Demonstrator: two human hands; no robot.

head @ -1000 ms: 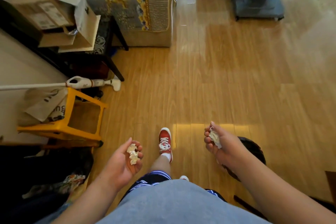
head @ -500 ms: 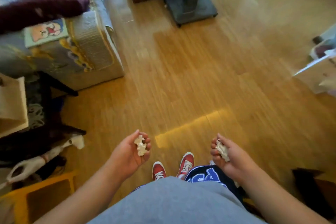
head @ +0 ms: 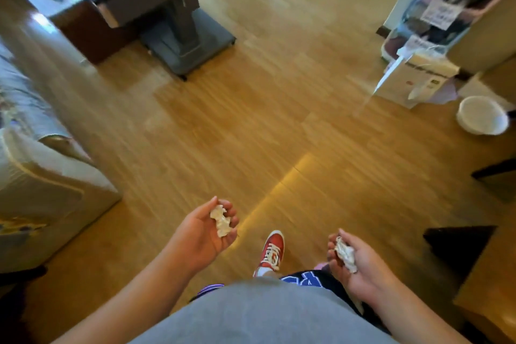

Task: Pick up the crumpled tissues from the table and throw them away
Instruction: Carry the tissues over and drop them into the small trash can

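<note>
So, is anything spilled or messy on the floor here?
Nothing stands out. The wooden floor shows no spill. The left hand holds one crumpled tissue, the right hand a second tissue.

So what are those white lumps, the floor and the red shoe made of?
The left lump in the left hand and right lump in the right hand look like thin matte tissue paper: crinkly folds. The floor looks like glossy wood or laminate: plank lines, reflections. The red shoe looks like matte cloth.
</note>
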